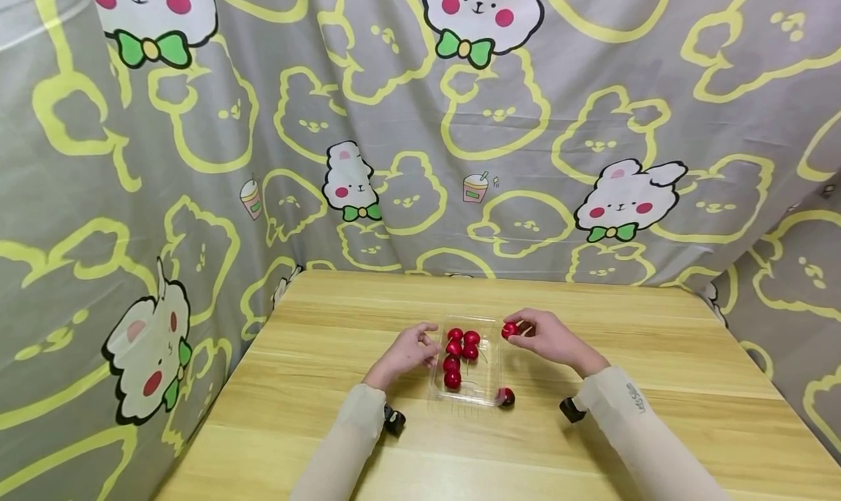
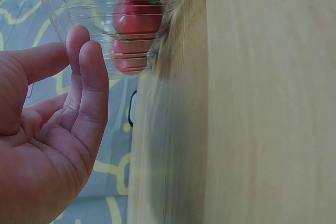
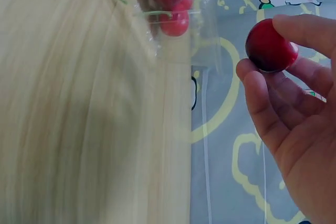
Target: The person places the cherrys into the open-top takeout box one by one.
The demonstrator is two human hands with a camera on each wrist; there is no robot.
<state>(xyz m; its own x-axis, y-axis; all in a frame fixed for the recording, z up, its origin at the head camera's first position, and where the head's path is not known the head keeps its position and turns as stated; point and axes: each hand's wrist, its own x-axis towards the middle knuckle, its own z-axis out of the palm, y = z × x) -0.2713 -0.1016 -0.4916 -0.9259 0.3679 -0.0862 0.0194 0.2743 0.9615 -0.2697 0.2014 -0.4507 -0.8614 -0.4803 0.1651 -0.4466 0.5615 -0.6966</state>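
Observation:
My right hand [image 1: 548,337] pinches a red cherry [image 3: 269,45] between thumb and fingertips, just off the right side of a clear plastic box [image 1: 482,380]. Several cherries [image 1: 452,380] lie inside that box, mostly along its left half, some with green stems. On the opposite side, the fingers of my left hand [image 1: 409,351] are loosely bent by the box's left wall. The left wrist view shows its fingertips [image 2: 92,51] close to the clear wall; whether they touch it, I cannot tell. A darker cherry [image 1: 506,397] sits on the table beside the box's near right corner.
The box stands on a light wooden table [image 1: 368,450]. A grey curtain [image 1: 407,128] with rabbit and yellow outline prints hangs behind the table and along both sides. Dark wrist cameras [image 1: 394,419] are worn under the cream sleeves [image 1: 647,421].

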